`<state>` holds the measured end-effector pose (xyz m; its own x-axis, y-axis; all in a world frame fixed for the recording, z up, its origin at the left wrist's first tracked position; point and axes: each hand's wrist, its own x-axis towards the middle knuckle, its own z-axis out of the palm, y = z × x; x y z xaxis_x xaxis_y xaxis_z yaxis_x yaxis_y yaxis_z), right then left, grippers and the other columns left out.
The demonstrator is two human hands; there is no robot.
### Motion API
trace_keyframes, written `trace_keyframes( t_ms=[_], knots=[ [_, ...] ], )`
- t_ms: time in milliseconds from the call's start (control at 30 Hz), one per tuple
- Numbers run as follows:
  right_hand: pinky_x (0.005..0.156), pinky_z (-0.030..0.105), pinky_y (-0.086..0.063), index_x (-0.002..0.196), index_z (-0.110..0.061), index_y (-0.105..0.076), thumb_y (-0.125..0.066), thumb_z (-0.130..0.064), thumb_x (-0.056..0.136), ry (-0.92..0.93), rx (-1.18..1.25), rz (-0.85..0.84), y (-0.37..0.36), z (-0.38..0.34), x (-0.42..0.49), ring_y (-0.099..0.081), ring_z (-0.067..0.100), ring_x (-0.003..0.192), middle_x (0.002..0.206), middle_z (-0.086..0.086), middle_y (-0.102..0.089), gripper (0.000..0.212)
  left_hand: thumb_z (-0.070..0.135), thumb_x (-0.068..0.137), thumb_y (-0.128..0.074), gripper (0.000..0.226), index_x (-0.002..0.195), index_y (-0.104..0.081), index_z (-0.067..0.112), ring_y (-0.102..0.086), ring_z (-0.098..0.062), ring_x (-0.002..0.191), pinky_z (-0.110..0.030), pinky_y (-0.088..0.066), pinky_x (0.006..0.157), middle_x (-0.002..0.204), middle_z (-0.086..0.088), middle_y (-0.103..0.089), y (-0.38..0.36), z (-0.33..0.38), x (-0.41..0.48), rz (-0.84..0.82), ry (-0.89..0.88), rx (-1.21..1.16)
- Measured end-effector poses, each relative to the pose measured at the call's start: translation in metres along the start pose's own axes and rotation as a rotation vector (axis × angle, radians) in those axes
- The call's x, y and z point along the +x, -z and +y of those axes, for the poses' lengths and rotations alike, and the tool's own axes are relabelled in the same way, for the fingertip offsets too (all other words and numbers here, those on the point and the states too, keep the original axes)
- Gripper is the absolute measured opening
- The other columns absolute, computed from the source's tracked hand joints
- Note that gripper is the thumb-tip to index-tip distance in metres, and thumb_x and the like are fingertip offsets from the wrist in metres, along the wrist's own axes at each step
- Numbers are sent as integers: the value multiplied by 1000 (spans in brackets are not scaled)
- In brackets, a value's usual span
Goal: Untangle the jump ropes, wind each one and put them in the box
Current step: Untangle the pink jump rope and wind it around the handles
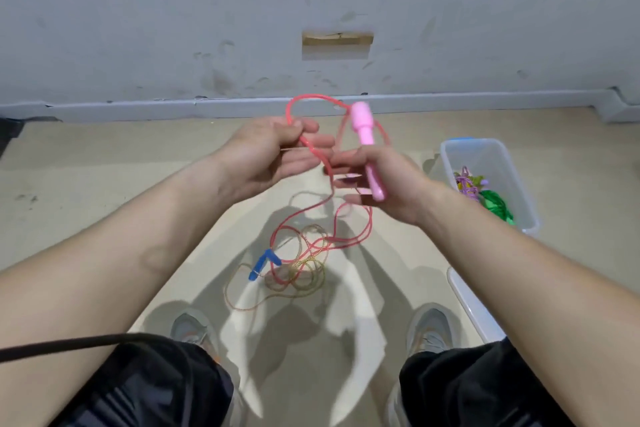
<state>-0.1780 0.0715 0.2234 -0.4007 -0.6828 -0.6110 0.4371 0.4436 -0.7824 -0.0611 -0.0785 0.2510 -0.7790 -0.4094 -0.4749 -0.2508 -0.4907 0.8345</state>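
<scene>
Tangled ropes lie on the floor ahead of the shoes; right of them stands the box, wound ropes inside.

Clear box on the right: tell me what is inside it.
The clear box holds a purple rope bundle and a green rope bundle, lying together at its near end. Its far end shows bare bottom. Whatever lies beneath the bundles is covered.

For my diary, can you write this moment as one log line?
left hand: pinches pink rope | right hand: holds pink handle | box: purple rope, green rope inside | floor: tangle
</scene>
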Motion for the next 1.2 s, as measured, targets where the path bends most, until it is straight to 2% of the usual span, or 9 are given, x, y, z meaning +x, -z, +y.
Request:
trace_keyframes(
  t_ms=[100,200,300,433,567,667,833,1000,1200],
  knots=[
    [82,33,-44,102,-21,-74,-53,-19,94,53,-99,-151,-18,9,-7,-61,17,94,112,3,-74,22,12,108,-36,22,103,-57,6,-76,-21,78,-24,-61,64,87,-11,-77,1,11,-1,31,-9,-181],
    [76,33,-46,98,-15,-72,-58,-21,97,177,-186,-49,-23,7,-9,-62,21,82,104,13,-75,15,16,108,-38,23,109,-57,5,-76,-21,80,-23,-60,64,89,-11,-77,4,11,2,105,-54,-242],
    [65,28,-50,95,-13,-68,-58,-21,100,264,-165,21,-19,3,-9,-62,22,68,84,7,-75,14,35,107,-42,34,104,-61,7,-74,-21,89,-26,-60,73,102,-11,-74,7,3,7,172,-122,-4],
    [51,22,-52,99,-11,-62,-52,-19,103,309,109,25,-15,-13,-11,-61,14,53,73,2,-69,14,79,90,-17,82,115,-70,22,-64,-10,115,-35,-42,97,117,6,-73,2,-16,1,-164,31,459],
    [48,21,-50,100,-10,-60,-49,-18,105,340,352,69,-4,-31,-12,-57,11,47,66,-1,-64,14,46,97,-57,22,96,-71,28,-67,-8,97,-25,-48,92,103,4,-73,7,-52,-2,-448,26,946],
    [50,21,-50,102,-12,-59,-50,-19,104,370,435,161,9,-37,-11,-56,11,48,66,-2,-64,12,24,98,-59,6,94,-64,22,-66,-21,95,-31,-51,88,97,3,-71,26,-64,8,-362,-61,1380],
    [56,24,-54,110,-14,-62,-56,-24,100,236,316,318,22,-26,0,-64,15,63,93,4,-73,14,7,104,-45,20,93,-60,10,-69,-20,71,-30,-55,67,89,-11,-74,27,-38,6,-135,-19,816],
    [73,30,-46,105,-17,-70,-59,-20,93,8,-63,24,1,4,0,-63,17,87,105,3,-75,17,20,104,-50,14,95,-58,16,-74,-15,70,-20,-59,59,85,-2,-77,17,-6,3,-34,-70,325],
    [81,36,-48,94,-17,-72,-58,-21,98,165,-291,-64,-14,8,-5,-67,18,88,103,10,-76,15,26,104,-51,17,97,-60,15,-76,-15,73,-19,-57,57,90,-3,-77,20,7,4,131,-88,11]
  ],
)
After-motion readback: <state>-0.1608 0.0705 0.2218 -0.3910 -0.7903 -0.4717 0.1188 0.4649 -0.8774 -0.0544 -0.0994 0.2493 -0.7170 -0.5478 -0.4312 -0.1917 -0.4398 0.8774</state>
